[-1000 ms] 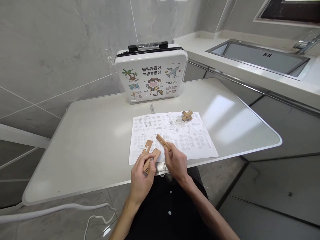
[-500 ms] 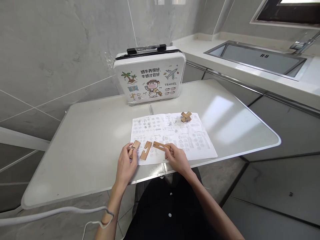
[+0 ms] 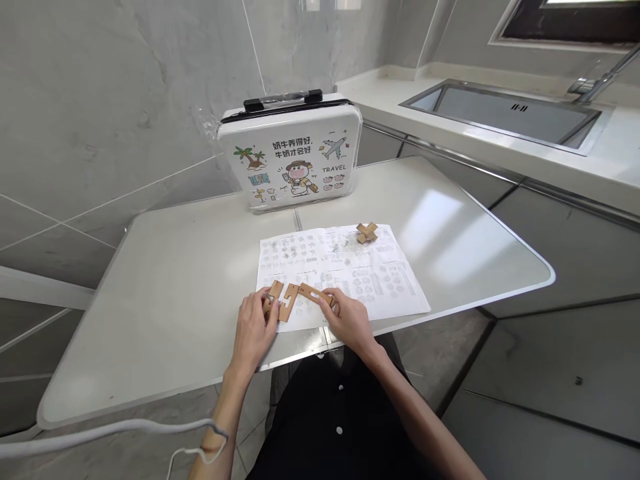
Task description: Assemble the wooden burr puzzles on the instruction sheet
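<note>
Three flat notched wooden puzzle pieces lie side by side on the near edge of a printed instruction sheet (image 3: 350, 270). My left hand (image 3: 254, 330) pinches the left piece (image 3: 273, 296) against the sheet. The middle piece (image 3: 287, 301) lies free between my hands. My right hand (image 3: 349, 321) grips the near end of the right piece (image 3: 313, 294), which points up and left. An assembled wooden cross puzzle (image 3: 367, 232) sits on the sheet's far right part, away from both hands.
A white cartoon-printed case (image 3: 290, 157) with a black handle stands upright at the back of the white table (image 3: 175, 287). A counter with a steel sink (image 3: 505, 113) runs along the right. A white cable (image 3: 100, 430) hangs below the table's front edge.
A second ago both hands held pieces lifted near the table's edge. They have set them down on the sheet, and the left piece has slid right, close to the middle one.
</note>
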`<state>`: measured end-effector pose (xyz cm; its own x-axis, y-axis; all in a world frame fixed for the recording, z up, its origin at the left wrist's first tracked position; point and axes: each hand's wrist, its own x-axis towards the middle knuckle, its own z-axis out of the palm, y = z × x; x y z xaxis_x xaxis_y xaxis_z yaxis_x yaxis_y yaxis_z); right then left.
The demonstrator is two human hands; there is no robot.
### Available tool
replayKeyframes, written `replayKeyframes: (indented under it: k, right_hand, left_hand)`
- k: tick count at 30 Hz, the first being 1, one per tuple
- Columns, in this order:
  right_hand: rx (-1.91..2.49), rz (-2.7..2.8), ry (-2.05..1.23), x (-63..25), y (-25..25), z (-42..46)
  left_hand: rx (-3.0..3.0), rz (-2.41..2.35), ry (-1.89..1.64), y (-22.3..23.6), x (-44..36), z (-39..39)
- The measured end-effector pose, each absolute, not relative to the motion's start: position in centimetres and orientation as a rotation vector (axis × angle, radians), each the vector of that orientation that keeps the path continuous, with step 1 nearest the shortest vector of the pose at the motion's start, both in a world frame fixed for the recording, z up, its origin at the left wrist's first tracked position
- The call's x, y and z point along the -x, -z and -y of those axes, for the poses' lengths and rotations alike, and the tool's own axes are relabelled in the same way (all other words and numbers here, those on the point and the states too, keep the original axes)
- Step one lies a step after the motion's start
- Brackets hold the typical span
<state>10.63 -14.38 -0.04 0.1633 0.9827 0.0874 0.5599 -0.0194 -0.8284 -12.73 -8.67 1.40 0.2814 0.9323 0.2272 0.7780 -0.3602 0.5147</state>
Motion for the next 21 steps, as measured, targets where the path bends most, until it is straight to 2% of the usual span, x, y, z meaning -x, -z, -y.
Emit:
replayKeyframes:
  k: [12,21]
  right_hand:
    - [1.47,1.668,-0.73,-10.9,-0.1,15.0]
    - [1.435,1.64,-0.789,-11.3,-0.2,15.0]
  left_hand:
    - [-2.307,-1.485,-0.742,-1.0,11.1,10.0]
    - [-2.435,-1.397,-0.518,-0.7,10.2,10.1]
